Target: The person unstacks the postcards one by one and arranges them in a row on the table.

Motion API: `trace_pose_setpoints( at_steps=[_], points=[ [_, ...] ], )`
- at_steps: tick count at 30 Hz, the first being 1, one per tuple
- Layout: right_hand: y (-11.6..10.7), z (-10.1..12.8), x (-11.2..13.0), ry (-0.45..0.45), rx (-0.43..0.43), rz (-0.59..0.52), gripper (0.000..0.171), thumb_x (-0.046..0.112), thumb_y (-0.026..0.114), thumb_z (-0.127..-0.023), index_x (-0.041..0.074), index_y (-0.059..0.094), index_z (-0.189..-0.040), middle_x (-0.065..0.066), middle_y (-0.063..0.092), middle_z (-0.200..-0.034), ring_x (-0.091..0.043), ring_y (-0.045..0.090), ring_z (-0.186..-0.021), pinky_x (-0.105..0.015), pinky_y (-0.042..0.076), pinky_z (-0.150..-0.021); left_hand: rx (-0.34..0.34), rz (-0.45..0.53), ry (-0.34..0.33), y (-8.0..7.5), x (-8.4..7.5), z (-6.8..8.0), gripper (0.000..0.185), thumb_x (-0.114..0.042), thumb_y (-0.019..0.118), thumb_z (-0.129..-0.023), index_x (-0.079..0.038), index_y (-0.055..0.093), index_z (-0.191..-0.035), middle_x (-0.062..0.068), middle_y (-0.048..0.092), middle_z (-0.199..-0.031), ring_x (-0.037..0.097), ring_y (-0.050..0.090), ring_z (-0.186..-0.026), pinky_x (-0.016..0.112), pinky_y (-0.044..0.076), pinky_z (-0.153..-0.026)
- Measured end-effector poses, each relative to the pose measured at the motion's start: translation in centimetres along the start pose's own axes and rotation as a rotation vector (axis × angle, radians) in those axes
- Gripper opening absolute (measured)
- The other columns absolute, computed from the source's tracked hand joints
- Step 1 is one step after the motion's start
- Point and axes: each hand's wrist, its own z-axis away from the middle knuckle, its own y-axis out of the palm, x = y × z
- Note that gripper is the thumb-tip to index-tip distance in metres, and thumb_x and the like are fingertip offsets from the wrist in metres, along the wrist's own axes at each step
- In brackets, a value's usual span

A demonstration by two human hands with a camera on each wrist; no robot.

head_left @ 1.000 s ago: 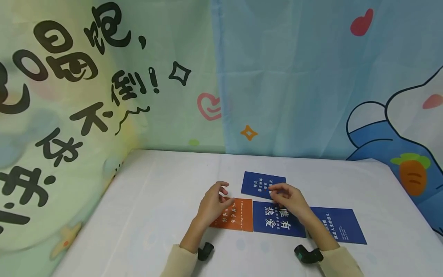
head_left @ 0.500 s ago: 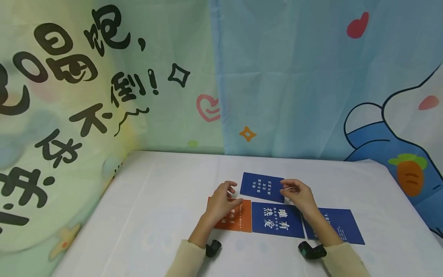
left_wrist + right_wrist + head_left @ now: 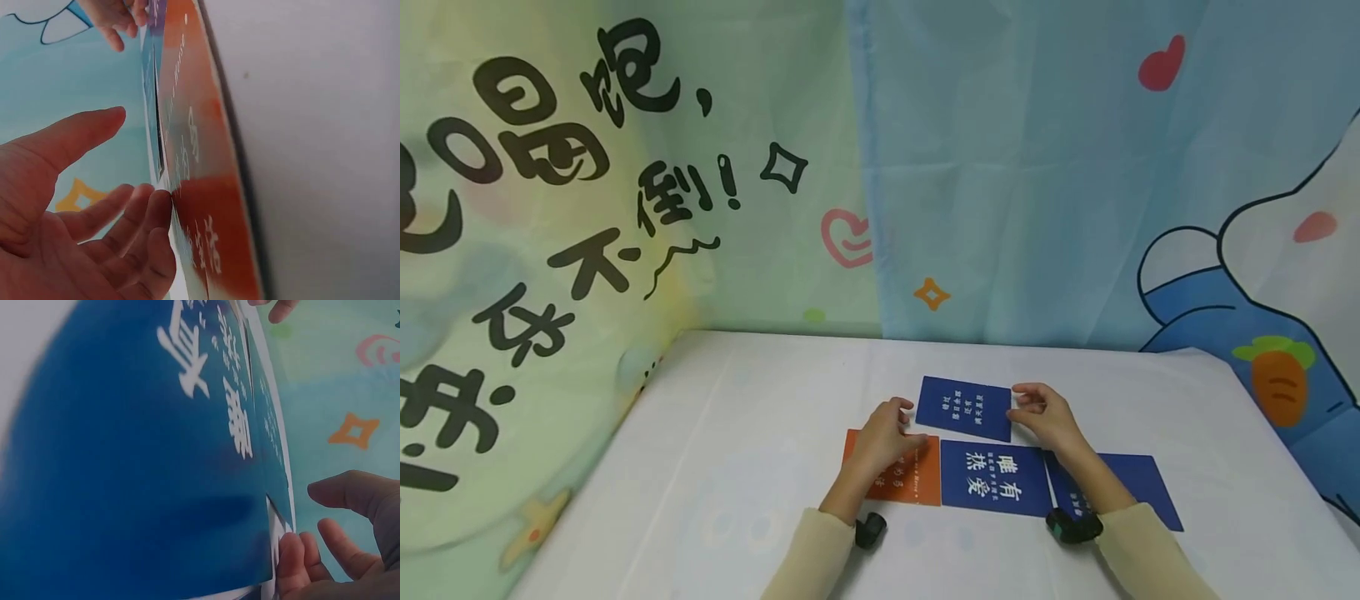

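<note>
1. While both hands stayed low over the table (image 3: 737, 467), the right hand (image 3: 1047, 414) had moved away from the top of the far blue card (image 3: 964, 407) to that card's right edge, compared with a second earlier.
2. Its fingers (image 3: 294, 559) were loosely curled and touched the card's edge; they were not closed around it, and the card lay flat on the table.
3. The left hand (image 3: 883, 437) had moved a little forward and rested over the orange card (image 3: 917, 483), with its fingertips near the left edge of the far blue card.
4. Its fingers (image 3: 147, 209) were relaxed and spread, holding nothing.
5. The far blue card had shifted slightly and now lay more squarely above the middle blue card (image 3: 994, 479), just beside it.
6. The right blue card (image 3: 1138, 492) lay partly under the right forearm, apparently unmoved.
7. Judging from this, the work looked like straightening the far card between the two hands, and it seemed nearly in line with the row.
</note>
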Motion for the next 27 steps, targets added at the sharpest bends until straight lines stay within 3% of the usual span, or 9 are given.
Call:
trace_pose_setpoints(
  at_steps=[10, 27],
  points=[
    [-0.1, -1.3, -1.2, -0.032, 0.054, -0.005, 0.055, 0.005, 0.070, -0.084, -0.011, 0.047, -0.131, -0.024, 0.054, -0.113, -0.015, 0.052, -0.085, -0.018, 0.045, -0.067, 0.088, -0.101, -0.076, 0.0, -0.6, -1.2, 0.053, -0.028, 0.080, -0.080, -0.004, 0.058, -0.122, 0.004, 0.059, -0.089, 0.016, 0.053, -0.076, 0.028, 0.045, -0.064],
    [-0.5, -1.9, -1.4, -0.072, 0.099, 0.024, 0.060, 0.005, 0.069, -0.085, -0.015, 0.043, -0.135, -0.019, 0.057, -0.102, -0.014, 0.051, -0.079, -0.017, 0.044, -0.065, 0.041, -0.114, -0.081, 0.4, -0.3, -3.0, 0.050, -0.023, 0.085, -0.073, -0.005, 0.064, -0.115, 0.004, 0.060, -0.095, 0.017, 0.054, -0.082, 0.032, 0.047, -0.074]
  ],
)
